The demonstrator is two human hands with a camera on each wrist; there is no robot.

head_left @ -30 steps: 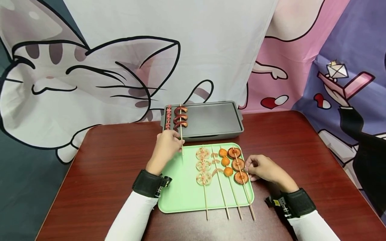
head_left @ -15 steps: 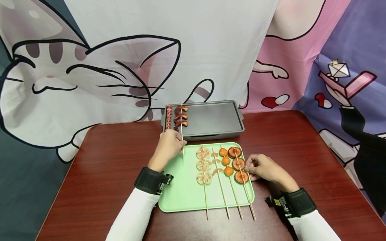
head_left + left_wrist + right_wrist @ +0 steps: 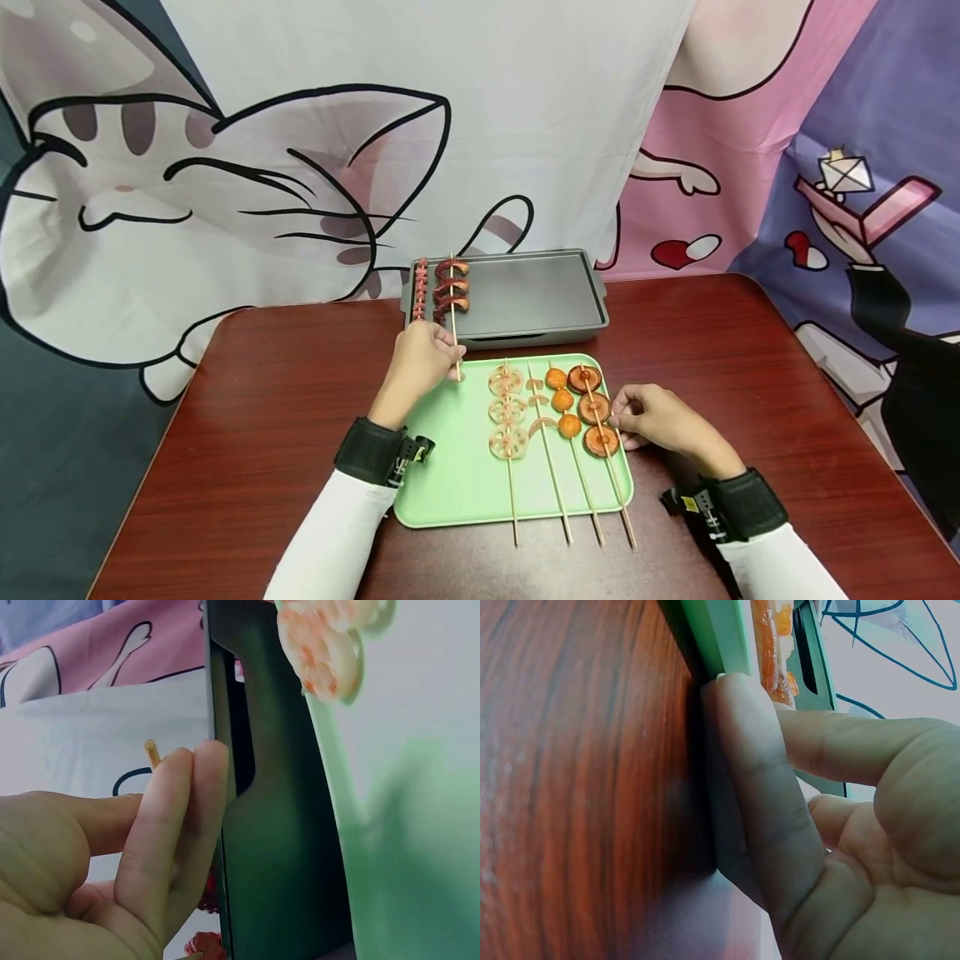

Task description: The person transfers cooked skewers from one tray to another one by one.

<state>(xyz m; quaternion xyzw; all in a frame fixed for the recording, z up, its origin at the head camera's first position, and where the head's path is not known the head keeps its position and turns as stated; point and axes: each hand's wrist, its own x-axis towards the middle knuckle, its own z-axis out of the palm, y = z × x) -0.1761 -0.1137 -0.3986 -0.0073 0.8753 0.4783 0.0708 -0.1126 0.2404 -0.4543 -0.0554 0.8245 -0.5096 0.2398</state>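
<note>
My left hand (image 3: 422, 360) pinches the bare stick end of a skewer (image 3: 452, 287) threaded with three dark red-brown curled pieces. Those pieces lie over the left part of the grey baking tray (image 3: 536, 292), beside a skewer of small pink pieces (image 3: 419, 290). In the left wrist view, the stick tip (image 3: 151, 752) pokes out past the fingers. My right hand (image 3: 663, 423) grips the right rim of the light green tray (image 3: 442, 492), thumb and finger at its edge in the right wrist view. Closest to that hand is a skewer of round brown mushroom-like slices (image 3: 593, 408).
On the green tray also lie a skewer of lotus root slices (image 3: 507, 411), one of thin curved pieces (image 3: 537, 400) and one of orange balls (image 3: 561, 402). Their sticks overhang the near rim. A printed cloth (image 3: 540, 125) hangs behind the brown table (image 3: 247, 442).
My left hand has shifted slightly right and away from me with the skewer, whose lower end sits a little higher. The right hand keeps its place at the green tray's rim.
</note>
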